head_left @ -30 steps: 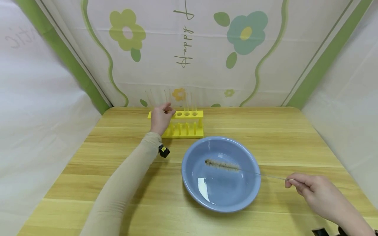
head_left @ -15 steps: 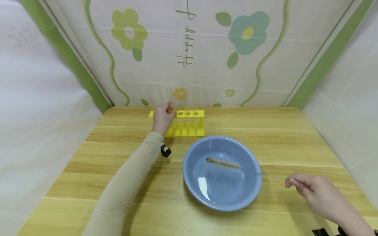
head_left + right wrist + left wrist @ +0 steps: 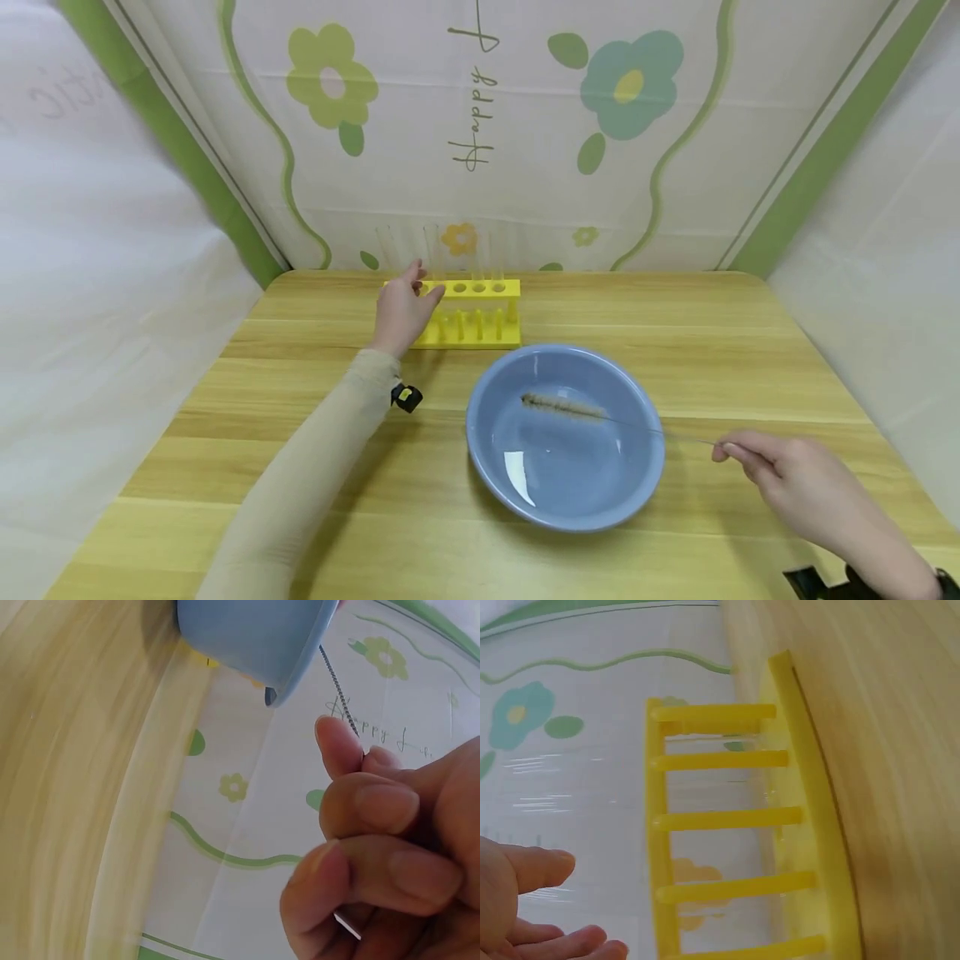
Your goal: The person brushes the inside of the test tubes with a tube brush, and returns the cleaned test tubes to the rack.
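Note:
In the head view my left hand [image 3: 403,312] is at the left part of a yellow test tube rack [image 3: 491,337], thumb and fingers parted, with nothing gripped. Several clear glass test tubes [image 3: 433,250] stand in the rack, faint against the pale backdrop. The left wrist view shows the rack's row of pegs [image 3: 724,819] with my thumb [image 3: 544,868] apart from it. My right hand [image 3: 806,487] pinches the thin twisted wire handle [image 3: 341,694] of a test tube brush [image 3: 562,407]. Its bristle head is over or inside a blue basin [image 3: 480,467]; whether it touches the water cannot be told.
The basin stands mid-table, just in front of the rack, and seems to hold water. A wooden table [image 3: 247,425] bears everything. A printed white curtain [image 3: 517,192] rises behind the rack, with white sheets on both sides.
My left thumb and fingers have spread apart, and the hand has drawn slightly left from the tubes. The right hand and brush have shifted slightly left and up.

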`<state>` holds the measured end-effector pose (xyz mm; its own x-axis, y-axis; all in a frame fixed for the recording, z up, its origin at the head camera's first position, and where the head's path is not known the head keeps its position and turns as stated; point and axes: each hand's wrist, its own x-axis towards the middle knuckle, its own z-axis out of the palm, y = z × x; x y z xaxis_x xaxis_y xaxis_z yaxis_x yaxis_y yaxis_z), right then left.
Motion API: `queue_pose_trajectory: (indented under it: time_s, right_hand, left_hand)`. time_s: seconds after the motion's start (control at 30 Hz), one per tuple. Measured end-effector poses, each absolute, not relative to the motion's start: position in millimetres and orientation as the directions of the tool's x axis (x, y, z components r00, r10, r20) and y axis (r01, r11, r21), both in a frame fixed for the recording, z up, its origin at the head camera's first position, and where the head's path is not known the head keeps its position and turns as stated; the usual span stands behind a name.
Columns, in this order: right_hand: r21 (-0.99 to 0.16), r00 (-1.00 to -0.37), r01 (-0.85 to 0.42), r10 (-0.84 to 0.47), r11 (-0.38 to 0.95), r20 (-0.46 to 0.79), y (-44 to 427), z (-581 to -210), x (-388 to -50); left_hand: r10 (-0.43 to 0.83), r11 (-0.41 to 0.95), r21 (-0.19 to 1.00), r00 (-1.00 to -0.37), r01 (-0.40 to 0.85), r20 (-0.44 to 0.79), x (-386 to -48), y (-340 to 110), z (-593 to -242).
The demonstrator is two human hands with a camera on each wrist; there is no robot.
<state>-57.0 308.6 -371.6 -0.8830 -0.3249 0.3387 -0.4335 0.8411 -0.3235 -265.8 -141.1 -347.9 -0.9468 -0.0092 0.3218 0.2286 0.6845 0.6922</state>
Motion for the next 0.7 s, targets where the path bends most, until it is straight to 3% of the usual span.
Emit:
queue_pose_trajectory:
  time_s: [0.17, 0.37, 0.47, 0.7]
  right_hand:
    - [-0.180, -0.823, -0.473, -0.360, 0.863, 0.439, 299.8, -370.7, -60.3]
    - [0.055, -0.640, -0.548, -0.461, 0.835, 0.615, 284.7, -373.0, -68.3]
    - [0.140, -0.580, -0.582, -0.530, 0.801, 0.619, 279.9, -372.5, -71.7]
    - [0.194, -0.533, -0.651, -0.623, 0.734, 0.572, 275.9, -368.5, -74.1]
  left_hand:
    - [0.064, 0.656, 0.680, -0.923, 0.326, 0.380, -251.7, -138.4, -337.0]
    - [0.162, 0.547, 0.746, -0.923, 0.379, 0.350, -245.3, -123.2, -325.3]
    - [0.168, 0.497, 0.796, -0.938, 0.346, 0.303, -249.1, -118.6, -321.9]
    - [0.149, 0.437, 0.868, -0.971, 0.235, 0.188, -263.9, -110.3, -322.4]
